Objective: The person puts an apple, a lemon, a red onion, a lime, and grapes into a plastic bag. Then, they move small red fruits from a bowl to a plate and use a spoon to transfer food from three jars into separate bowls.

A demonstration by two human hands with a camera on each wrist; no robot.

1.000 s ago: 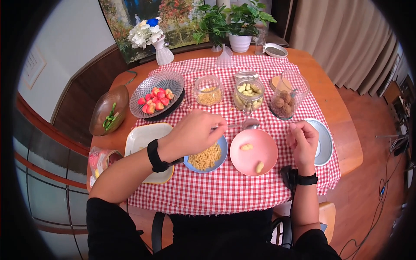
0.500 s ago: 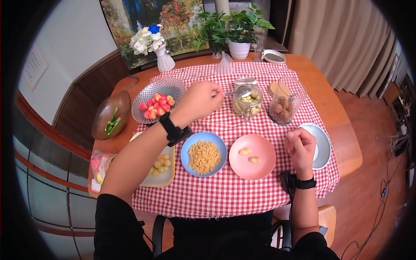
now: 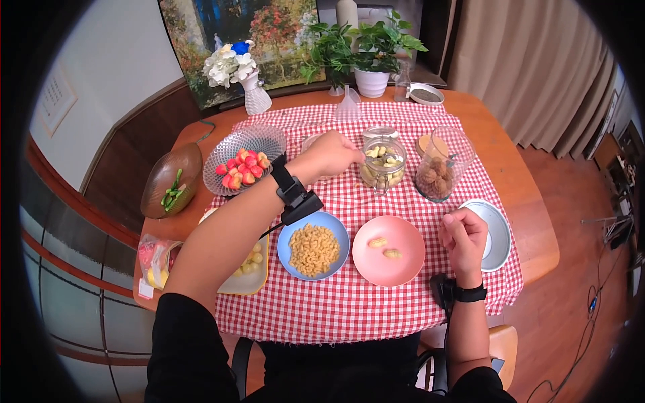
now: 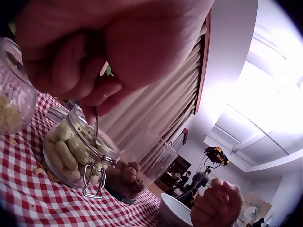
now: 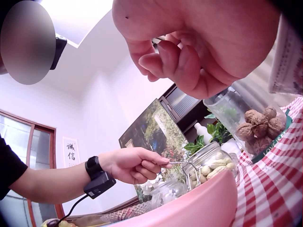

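Observation:
My left hand (image 3: 332, 154) pinches the thin metal handle of a spoon (image 4: 97, 120) above an open clip-top glass jar (image 3: 383, 180) of peanuts in their shells (image 4: 68, 153). The spoon's lower end is down inside the jar mouth, among the peanuts. My right hand (image 3: 465, 238) hovers over the right side of the table, its fingers loosely curled around nothing. It is nearest a white bowl (image 3: 496, 228) and a pink plate (image 3: 369, 272), on which two peanuts (image 3: 392, 253) lie.
A blue plate (image 3: 287, 260) holds macaroni beside the pink plate. Walnuts fill the bottom of a tall glass jar (image 3: 451, 151) at the right. Further left are a glass bowl (image 3: 225, 142) of red fruit, a brown bowl (image 3: 158, 181) with green pieces and a tray of grapes (image 3: 252, 260).
My left hand has moved forward and right with the spoon, from over the blue plate to the peanut jar. One peanut on the pink plate has shifted nearer the other. My right hand has barely moved.

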